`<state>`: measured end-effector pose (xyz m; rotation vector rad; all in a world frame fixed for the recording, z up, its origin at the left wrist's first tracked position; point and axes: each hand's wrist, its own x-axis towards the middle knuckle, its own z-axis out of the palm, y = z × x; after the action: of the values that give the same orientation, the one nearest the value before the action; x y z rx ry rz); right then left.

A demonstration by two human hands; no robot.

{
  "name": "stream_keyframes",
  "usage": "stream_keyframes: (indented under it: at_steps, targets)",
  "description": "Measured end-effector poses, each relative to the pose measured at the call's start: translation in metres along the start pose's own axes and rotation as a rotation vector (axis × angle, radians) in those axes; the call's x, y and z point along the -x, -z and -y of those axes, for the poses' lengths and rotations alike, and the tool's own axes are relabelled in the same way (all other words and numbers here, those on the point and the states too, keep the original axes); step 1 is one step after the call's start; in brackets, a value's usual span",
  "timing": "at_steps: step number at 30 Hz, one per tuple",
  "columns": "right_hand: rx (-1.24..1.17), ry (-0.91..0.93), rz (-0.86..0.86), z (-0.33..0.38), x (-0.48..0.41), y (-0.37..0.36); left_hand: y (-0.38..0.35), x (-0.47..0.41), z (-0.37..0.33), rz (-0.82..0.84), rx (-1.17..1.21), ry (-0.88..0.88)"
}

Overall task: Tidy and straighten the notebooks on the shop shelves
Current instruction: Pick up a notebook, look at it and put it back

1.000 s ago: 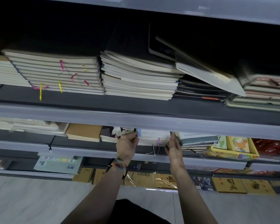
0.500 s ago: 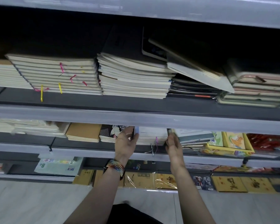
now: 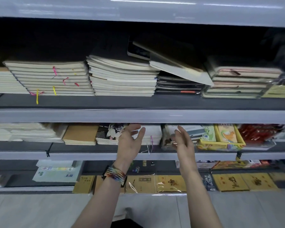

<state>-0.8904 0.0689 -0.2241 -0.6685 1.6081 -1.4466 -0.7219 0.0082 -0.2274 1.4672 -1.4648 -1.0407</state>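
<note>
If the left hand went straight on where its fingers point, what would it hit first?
Most likely the white stack of ribboned notebooks right ahead of the left hand, though depth is hard to judge.

Dim, shadowed shelf recesses; edges seemingly blurred, glare above

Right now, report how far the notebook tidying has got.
Looks done: the brown stack on the middle shelf lies square. In hand: left hand and right hand, fingers open, flank the white stack. Left: on the upper shelf a grey notebook slants across the black stack, and the cream stack is fanned.
</note>
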Motion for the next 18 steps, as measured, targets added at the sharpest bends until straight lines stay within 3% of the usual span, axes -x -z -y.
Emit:
stream_keyframes:
  at_steps: [10, 18]
  targets:
    - [-0.057, 0.124, -0.100, 0.034, 0.017, 0.061, -0.033, 0.031, -0.056, 0.013, -0.004, -0.094]
    - [-0.075, 0.172, -0.126, 0.057, 0.025, 0.081, -0.043, 0.050, -0.094, -0.010, 0.004, -0.275]
